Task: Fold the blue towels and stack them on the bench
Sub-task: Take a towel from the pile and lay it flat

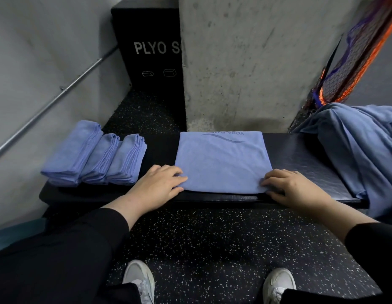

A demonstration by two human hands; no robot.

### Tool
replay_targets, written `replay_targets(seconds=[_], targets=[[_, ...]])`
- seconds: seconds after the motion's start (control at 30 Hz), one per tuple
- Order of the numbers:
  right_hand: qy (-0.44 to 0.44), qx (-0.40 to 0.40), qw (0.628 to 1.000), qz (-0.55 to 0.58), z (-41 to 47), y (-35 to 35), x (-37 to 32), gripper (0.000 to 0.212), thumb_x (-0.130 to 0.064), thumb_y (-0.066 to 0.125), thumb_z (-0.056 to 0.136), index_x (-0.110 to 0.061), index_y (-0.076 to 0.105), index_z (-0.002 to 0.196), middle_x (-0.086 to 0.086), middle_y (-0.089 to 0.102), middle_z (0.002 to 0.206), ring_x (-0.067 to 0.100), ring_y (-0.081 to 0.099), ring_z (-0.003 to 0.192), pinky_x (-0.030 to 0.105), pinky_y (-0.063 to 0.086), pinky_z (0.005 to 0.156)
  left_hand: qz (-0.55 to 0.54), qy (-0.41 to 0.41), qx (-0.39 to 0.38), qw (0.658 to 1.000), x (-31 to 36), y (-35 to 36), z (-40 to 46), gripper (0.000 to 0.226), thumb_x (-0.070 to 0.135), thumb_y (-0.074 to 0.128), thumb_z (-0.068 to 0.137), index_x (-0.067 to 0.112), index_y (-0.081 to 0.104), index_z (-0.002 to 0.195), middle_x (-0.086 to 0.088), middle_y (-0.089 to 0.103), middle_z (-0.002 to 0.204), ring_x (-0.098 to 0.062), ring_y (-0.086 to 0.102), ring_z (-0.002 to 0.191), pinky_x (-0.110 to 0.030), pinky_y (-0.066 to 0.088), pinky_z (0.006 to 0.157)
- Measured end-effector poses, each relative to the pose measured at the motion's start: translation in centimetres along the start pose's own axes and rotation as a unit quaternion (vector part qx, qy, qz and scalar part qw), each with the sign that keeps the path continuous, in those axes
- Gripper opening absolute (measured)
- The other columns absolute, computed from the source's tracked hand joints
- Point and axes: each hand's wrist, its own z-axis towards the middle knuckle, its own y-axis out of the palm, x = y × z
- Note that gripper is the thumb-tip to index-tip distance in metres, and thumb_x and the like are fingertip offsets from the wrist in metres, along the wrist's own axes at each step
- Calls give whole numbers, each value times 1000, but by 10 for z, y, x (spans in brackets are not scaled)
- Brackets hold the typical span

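Left hand (156,185) and right hand (293,187) pinch the folded towel's (222,163) near corners on the bench (300,154). 3 folded towels (94,154) lie far left; an unfolded heap (364,145) crowds the right end.

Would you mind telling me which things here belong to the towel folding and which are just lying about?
Part of the job:
- half-folded towel, gripped by left hand and right hand
- folded towels
- unfolded towel pile
- bench

Just lying about:
- plyo box
- netting
- wall rail
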Motion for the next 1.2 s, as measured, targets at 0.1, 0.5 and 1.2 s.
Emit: replay_targets(seconds=[0.1, 0.5, 1.2], targets=[[18, 20, 999, -22, -3, -2, -2, 27, -19, 72, 78, -29, 72, 103, -16, 65, 112, 15, 67, 98, 36, 48, 80, 26, 7, 8, 1000, 1, 1, -1, 31, 22, 59, 95, 25, 66, 125, 9, 59, 126, -14, 55, 116, -38, 41, 102], [189, -2, 953, 236, -6, -37, -22, 24, -11, 53, 89, -26, 64, 74, -3, 67, 66, 16, 58, 60, 35, 48, 67, -241, -183, -52, 952, 18, -42, -10, 18, 21, 53, 94, 20, 61, 78, 9, 58, 68, -9, 48, 63, -34, 44, 66], [318, 208, 853, 357, 77, -28, -3, 16, -30, 64, 94, -17, 71, 88, -1, 70, 77, 14, 57, 73, 31, 43, 66, -407, -339, 177, 829, 4, -37, 76, 21, 18, 50, 103, 26, 61, 119, -14, 69, 98, -17, 55, 79, -33, 46, 72]])
